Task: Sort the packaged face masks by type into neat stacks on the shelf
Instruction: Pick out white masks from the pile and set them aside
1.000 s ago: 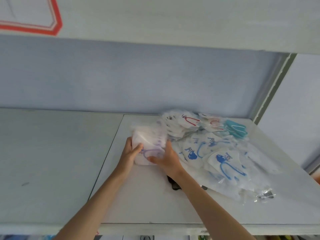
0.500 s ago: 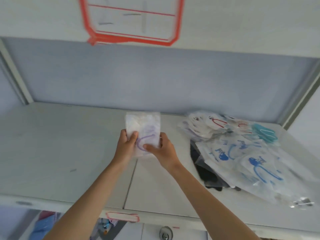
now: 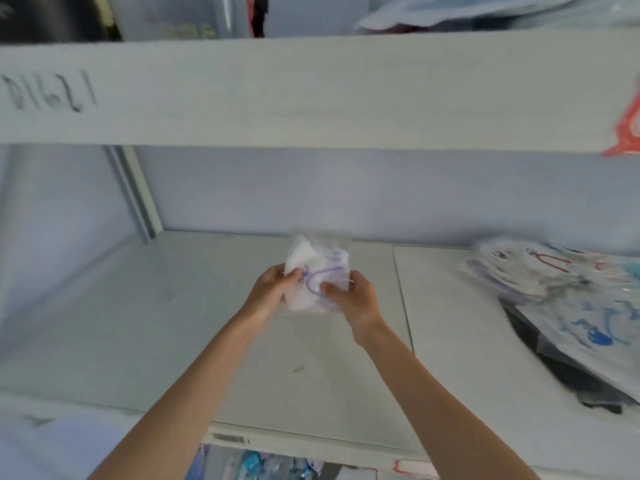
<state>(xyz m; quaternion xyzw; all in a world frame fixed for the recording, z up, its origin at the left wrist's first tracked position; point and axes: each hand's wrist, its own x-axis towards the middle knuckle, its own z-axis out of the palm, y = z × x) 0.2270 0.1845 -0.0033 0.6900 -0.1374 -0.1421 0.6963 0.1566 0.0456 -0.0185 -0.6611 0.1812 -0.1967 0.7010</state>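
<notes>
Packet held: a small bundle of clear plastic-wrapped white face masks with purple ear loops (image 3: 317, 271), gripped upright between both hands above the shelf; how many packets it holds I cannot tell.

Left hand (image 3: 268, 294): closed on the bundle's left edge, thumb across the front, fingers wrapped behind.

Right hand (image 3: 349, 299): closed on the bundle's right lower edge, thumb pressed on the front near the purple loop.

Long axis: the bundle stands roughly vertical, top edge toward the back wall, bottom edge tucked in the palms.

Shelf below: the pale grey-white shelf board (image 3: 173, 323) lies bare under and to the left of the hands, so the landing spot is straight down or slightly left.

Unsorted heap: a loose pile of clear-bagged masks with blue and red printing (image 3: 561, 299) sits well apart to the right, past the seam between the two boards, with a dark item partly showing under it.

Nearer hand: the right hand is closer to the heap, the left closer to the open board.

Likely next move: laying the bundle flat on the left board to begin or add to a purple stack, I judge.

Risk: slippery bags may fan out when released.
</notes>
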